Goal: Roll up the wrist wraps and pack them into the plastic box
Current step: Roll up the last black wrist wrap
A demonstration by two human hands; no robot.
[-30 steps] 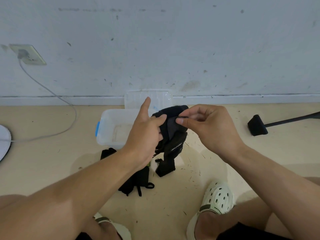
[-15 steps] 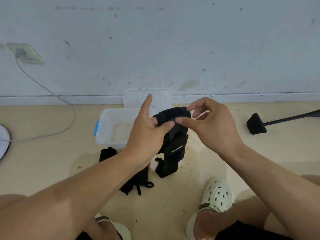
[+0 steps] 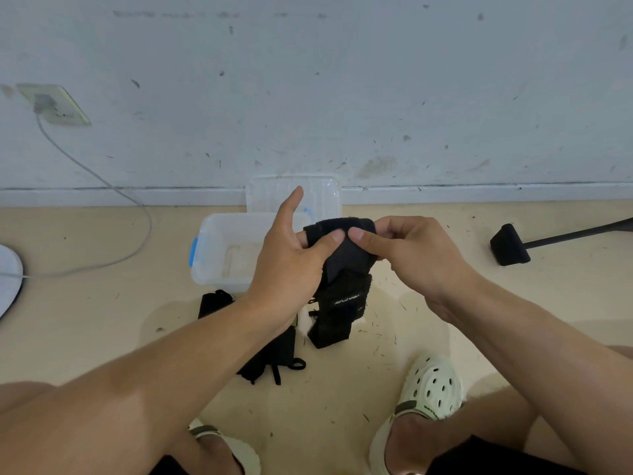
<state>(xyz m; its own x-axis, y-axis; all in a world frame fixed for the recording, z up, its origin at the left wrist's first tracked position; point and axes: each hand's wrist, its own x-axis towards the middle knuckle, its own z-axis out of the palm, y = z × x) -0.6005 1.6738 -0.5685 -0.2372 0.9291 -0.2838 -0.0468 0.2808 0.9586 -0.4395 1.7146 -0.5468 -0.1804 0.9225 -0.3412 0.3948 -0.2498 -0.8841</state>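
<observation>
Both hands are raised above the floor point(image 3: 102, 337), working one black wrist wrap point(image 3: 346, 269). The left hand point(image 3: 291, 265) grips the wrap's upper part: thumb pressed onto the front of the fabric, index finger sticking straight up and free, the other fingers curled behind the fabric. The right hand point(image 3: 407, 255) pinches the same upper part from the other side, thumb tip on the front just beside the left thumb, fingers curled over the top of the roll. The top of the wrap is partly rolled into a thick band between the two hands; its loose tail hangs straight down, white lettering visible, the lower end near the floor or just touching it, cannot tell which.

A second wrist wrap point(image 3: 270, 354) lies flat on the floor beneath the left forearm, a thin loop at its near end. Another dark piece point(image 3: 212, 301) shows on the floor beside the box's near wall.

The clear plastic box point(image 3: 219, 248) sits on the floor behind the hands, open, with a blue latch on its left end. Its lid point(image 3: 322, 193) leans against the baseboard of the wall point(image 3: 342, 80).

A grey cable point(image 3: 113, 190) runs from a wall socket point(image 3: 54, 104) down across the floor at left. A black-headed tool point(image 3: 510, 245) lies at right. A pale clog point(image 3: 424, 389) is on the right foot.
</observation>
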